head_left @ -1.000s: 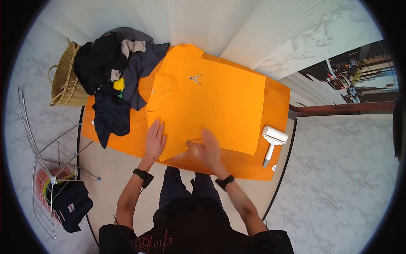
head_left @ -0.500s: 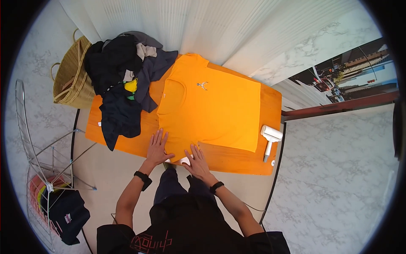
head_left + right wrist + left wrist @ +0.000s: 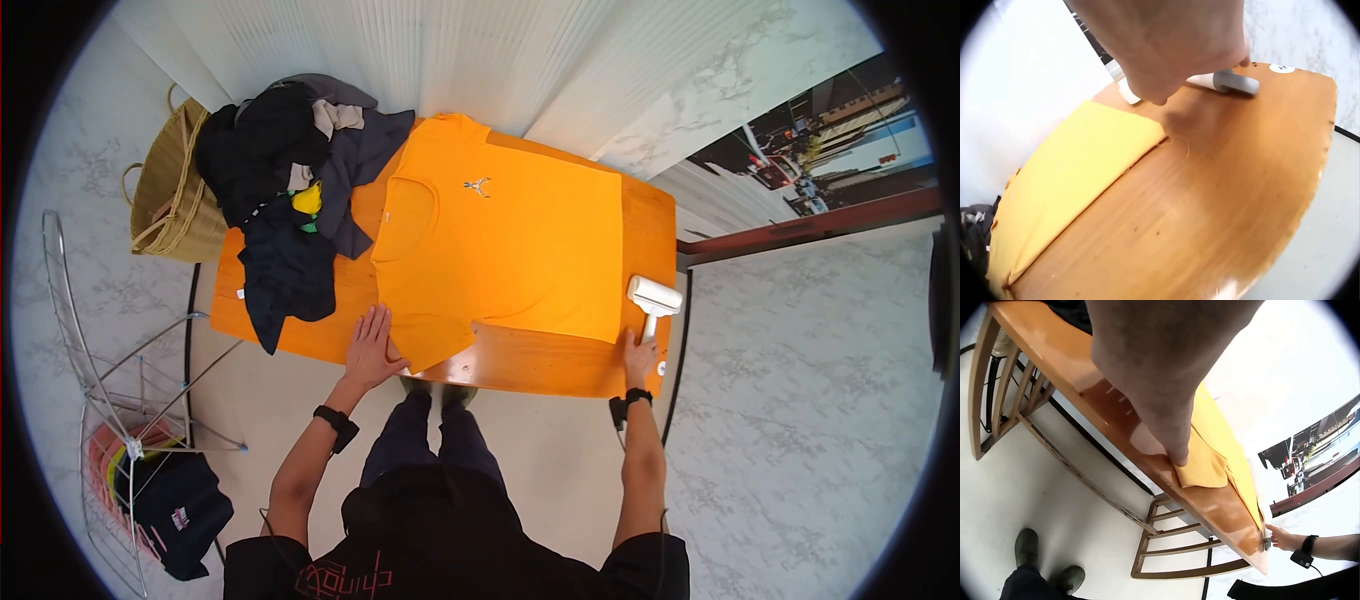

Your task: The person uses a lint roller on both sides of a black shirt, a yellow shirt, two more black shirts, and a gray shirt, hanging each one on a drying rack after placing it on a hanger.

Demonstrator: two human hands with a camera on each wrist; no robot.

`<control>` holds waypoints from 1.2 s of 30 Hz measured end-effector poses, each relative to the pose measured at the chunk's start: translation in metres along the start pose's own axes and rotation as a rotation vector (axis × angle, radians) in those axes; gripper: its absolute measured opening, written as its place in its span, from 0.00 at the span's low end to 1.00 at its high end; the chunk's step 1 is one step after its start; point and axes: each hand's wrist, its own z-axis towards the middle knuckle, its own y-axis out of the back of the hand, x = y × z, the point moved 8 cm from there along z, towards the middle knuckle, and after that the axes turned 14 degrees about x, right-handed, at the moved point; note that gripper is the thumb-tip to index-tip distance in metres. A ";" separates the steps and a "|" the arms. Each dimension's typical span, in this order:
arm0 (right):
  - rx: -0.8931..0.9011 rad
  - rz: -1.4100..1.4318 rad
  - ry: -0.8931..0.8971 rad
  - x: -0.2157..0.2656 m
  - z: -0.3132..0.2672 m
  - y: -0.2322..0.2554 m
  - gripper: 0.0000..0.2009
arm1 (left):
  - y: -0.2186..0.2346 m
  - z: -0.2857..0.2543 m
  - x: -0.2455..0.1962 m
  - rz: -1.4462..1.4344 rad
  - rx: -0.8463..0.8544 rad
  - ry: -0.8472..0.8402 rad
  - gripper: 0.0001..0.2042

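Note:
An orange T-shirt [image 3: 530,240] lies spread on the wooden table [image 3: 560,368], its collar toward the left. The left hand [image 3: 372,350] rests with extended fingers on the near sleeve [image 3: 430,340]; the left wrist view shows its fingertips at the yellow-looking cloth [image 3: 1204,469]. At the right end, the right hand [image 3: 640,358] is over the handle of a white lint roller [image 3: 655,295]. From the right wrist view, that hand [image 3: 1179,50] is above the roller's handle [image 3: 1204,80], whose grey end [image 3: 1235,82] shows beyond it; contact is unclear.
Dark clothes [image 3: 270,150] are heaped on the table's left end, beside a wicker basket [image 3: 170,200]. A metal drying rack [image 3: 130,445] with a dark garment [image 3: 185,510] stands at lower left. A white curtain [image 3: 460,60] hangs behind the table.
The right hand has left the near sleeve and moved right to the lint roller. The left hand stays on the cloth. The sleeve lies flatter than a second ago.

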 end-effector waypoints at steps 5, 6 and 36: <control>-0.026 -0.066 -0.016 -0.002 0.036 0.002 0.29 | 0.002 0.001 -0.001 0.085 0.033 0.027 0.56; -0.006 -0.003 0.006 -0.003 0.041 0.002 0.27 | 0.001 0.002 -0.002 0.079 0.050 0.036 0.56; 0.406 0.359 0.464 0.308 -0.386 -0.077 0.14 | 0.036 0.008 0.041 -0.101 0.015 -0.407 0.30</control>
